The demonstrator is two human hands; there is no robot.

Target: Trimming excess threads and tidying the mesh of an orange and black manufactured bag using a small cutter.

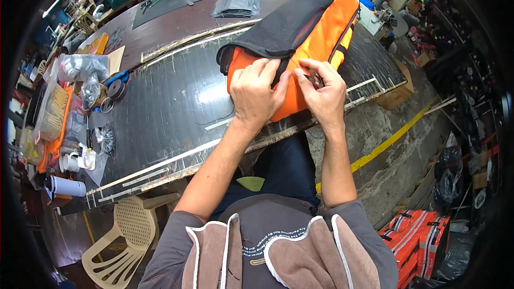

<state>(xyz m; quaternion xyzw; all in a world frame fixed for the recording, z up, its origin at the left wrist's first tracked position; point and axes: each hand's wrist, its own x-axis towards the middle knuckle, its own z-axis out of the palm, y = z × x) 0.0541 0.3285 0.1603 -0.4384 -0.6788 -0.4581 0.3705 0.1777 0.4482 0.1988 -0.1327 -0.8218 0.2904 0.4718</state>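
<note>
An orange bag with a black mesh panel and black trim lies on the near edge of the dark table. My left hand is closed on the bag's near side, fingers curled over the orange fabric below the mesh edge. Close beside it, my right hand is closed, thumb and forefinger pinched at a black strip on the bag. A small dark tool shows partly inside the right hand; its exact kind is hidden by the fingers.
The table has a worn front edge. At its left are plastic bags, an orange-edged tray and a white tumbler. Stacked grey pieces lie farther back. A plastic chair stands near left, red-orange bags at right.
</note>
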